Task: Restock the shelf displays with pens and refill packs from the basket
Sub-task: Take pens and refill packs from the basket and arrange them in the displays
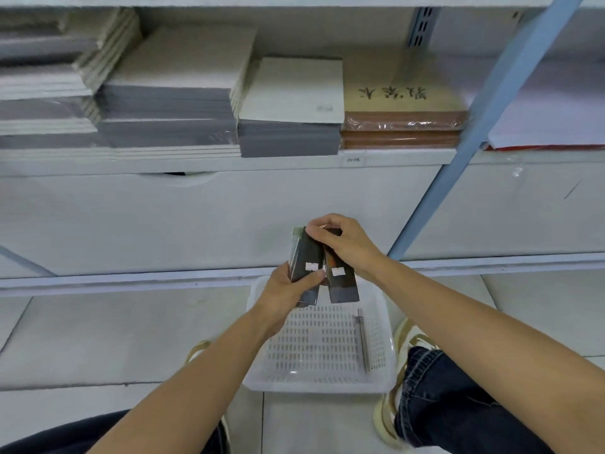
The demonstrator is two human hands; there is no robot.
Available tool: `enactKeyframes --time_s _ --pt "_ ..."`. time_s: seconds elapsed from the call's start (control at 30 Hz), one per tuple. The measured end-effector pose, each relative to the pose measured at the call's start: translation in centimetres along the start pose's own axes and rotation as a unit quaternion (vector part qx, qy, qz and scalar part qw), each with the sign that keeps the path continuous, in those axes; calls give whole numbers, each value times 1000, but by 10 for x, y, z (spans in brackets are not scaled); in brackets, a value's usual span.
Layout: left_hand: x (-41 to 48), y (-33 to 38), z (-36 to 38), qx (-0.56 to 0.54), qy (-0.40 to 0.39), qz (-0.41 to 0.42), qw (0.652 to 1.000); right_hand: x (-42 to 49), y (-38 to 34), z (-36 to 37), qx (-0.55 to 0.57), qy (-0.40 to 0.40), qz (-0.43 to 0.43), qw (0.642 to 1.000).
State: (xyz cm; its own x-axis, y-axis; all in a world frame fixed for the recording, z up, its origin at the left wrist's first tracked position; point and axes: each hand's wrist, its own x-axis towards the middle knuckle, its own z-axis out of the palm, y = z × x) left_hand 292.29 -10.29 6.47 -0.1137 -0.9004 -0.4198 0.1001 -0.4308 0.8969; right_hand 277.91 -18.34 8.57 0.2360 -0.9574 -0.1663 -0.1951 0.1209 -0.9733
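The white shelf (229, 162) runs across well above the fingers, with a blue upright (474, 126) slanting down past the right of them. On it lie flat stacks: grey-white paper stacks (176, 60) up and to the left of the fingers, a white pad stack (294, 90) straight above them, and a brown film-wrapped stack (402, 99) with dark brush lettering up and to the right. The tiled floor (131, 339) spreads below.

A white slotted basket (314, 386) sits on the floor directly under the fingers, between the person's 2 feet.

The left hand (284, 290) grips 1 dark refill pack (306, 257) near its lower half, the thumb across the front just below a small white label. A paler edge shows at the far left side of this pack; I cannot tell whether that is a second pack.

The right hand (347, 244) has its fingers (322, 224) curled over the top end of another dark pack (342, 283), which hangs down tilted, just right of the left-hand pack. Both packs are held in the air above the basket's far rim, touching or nearly touching near their tops.

1 slim grey pen (362, 342) lies in the basket along its right side, below the right-hand fingers.
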Motion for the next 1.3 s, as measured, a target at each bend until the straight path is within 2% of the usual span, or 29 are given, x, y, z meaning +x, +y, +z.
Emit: enactKeyframes --time_s 0.13,0.27,0.37,0.53,0.6,0.67,0.73,0.83,0.9,1.03,1.17,1.3 --pt "-12 16 -3 -34 20 -12 999 -5 -21 -2 -10 116 -42 992" --pt "-22 25 4 -68 16 -2 998 -12 -33 1 -37 156 -71 984" --pt "-25 35 4 -64 45 13 997 -21 -39 2 -60 120 -99 986" --pt "-29 67 -16 -123 78 5 989 -33 -47 -23 -88 -88 -136 983" --pt "-31 81 -23 -130 65 6 989 -34 -50 -30 -146 -127 -159 968" --pt "-34 93 -25 -131 54 11 990 -35 -56 -28 -138 -118 -162 970" --pt "-38 103 -22 -134 54 22 989 -35 -64 -23 -103 -76 -159 979" --pt "-43 118 -18 -116 108 84 984 -34 -76 -17 -84 -36 -158 983" --pt "-48 127 -18 -79 133 117 981 -35 -86 -13 -53 -34 -149 987" --pt "-58 139 -14 14 127 137 982 -38 -108 -3 -16 -54 -159 986" --pt "-63 152 -18 42 162 178 970 -37 -127 5 2 -51 -157 986" --pt "-70 173 -26 77 143 201 966 -36 -158 8 8 1 -199 980"
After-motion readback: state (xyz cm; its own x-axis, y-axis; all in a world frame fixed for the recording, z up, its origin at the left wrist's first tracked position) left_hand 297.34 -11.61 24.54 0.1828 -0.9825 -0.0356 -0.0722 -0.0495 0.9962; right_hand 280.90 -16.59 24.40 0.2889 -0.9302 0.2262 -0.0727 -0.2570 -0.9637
